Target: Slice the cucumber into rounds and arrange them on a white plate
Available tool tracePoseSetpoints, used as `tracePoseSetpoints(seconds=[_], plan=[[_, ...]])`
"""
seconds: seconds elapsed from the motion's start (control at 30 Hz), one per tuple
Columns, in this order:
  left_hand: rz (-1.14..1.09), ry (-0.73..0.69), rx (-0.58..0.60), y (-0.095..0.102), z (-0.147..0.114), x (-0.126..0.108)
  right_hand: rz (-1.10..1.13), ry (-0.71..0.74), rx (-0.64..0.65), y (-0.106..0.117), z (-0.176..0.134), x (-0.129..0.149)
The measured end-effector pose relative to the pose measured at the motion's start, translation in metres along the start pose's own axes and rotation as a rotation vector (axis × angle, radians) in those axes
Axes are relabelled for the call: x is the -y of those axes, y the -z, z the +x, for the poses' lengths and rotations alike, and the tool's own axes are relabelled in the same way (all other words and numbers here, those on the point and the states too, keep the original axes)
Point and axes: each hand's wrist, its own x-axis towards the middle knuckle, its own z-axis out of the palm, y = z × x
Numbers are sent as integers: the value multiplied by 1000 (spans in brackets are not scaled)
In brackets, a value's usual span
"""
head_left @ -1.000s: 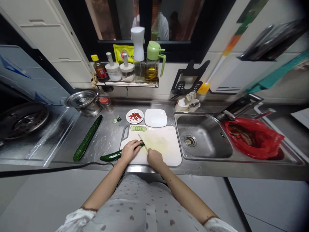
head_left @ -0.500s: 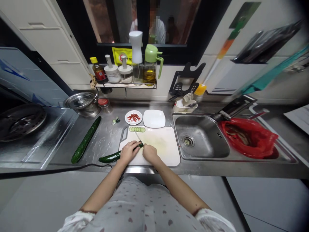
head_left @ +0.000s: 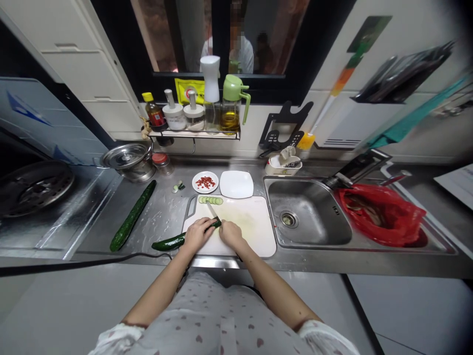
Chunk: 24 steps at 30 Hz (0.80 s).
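Observation:
My left hand (head_left: pixel 197 233) is closed over a dark green cucumber (head_left: pixel 169 243), which lies slantwise across the left edge of a white cutting board (head_left: pixel 254 236). In my right hand (head_left: pixel 231 233) is a knife (head_left: pixel 212 210), its handle hidden by my fingers. The blade points away from me, beside the cucumber's right end. Pale cucumber slices (head_left: pixel 210 200) lie in an overlapping row near the board's far edge. Just beyond the board are a white plate (head_left: pixel 237 184) and a small white dish (head_left: pixel 198 189) of chopped red pieces.
A second cucumber (head_left: pixel 133 216) rests on the steel counter at left, near a lidded pot (head_left: pixel 129 162) and a red-lidded jar (head_left: pixel 162 164). To the right are a sink (head_left: pixel 310 217) and a red plastic bag (head_left: pixel 399 222). A rack (head_left: pixel 207 136) holds several condiment containers.
The knife blade has shifted slightly and shows more of its flat side. Both hands keep nearly the same place on the board. The whole view has tipped up a little.

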Motion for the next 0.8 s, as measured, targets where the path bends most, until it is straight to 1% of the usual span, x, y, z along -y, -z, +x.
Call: tracePoseSetpoints(seconds=[0.17,0.33,0.5,0.6,0.73,0.77,0.8], plan=[[23,-4,15,0,-1,-1,-5,-9,-5,-4,-16,-17],[23,8,14,4,-3,-5,-105,-36,-10,2,-33,-32],[-11,68,-35,6,-6,-10,-204,-48,-86,8,-41,-42],[-70,159,-131,5,-8,-9,-224,-36,-141,8,-44,-44],[-120,356,-375,9,-7,-7,-208,-27,-212,5,-47,-45],[-117,370,-414,12,-6,-7,-206,-24,-230,4,-47,-46],[-112,357,-427,16,-4,-9,-207,-20,-246,3,-47,-47]])
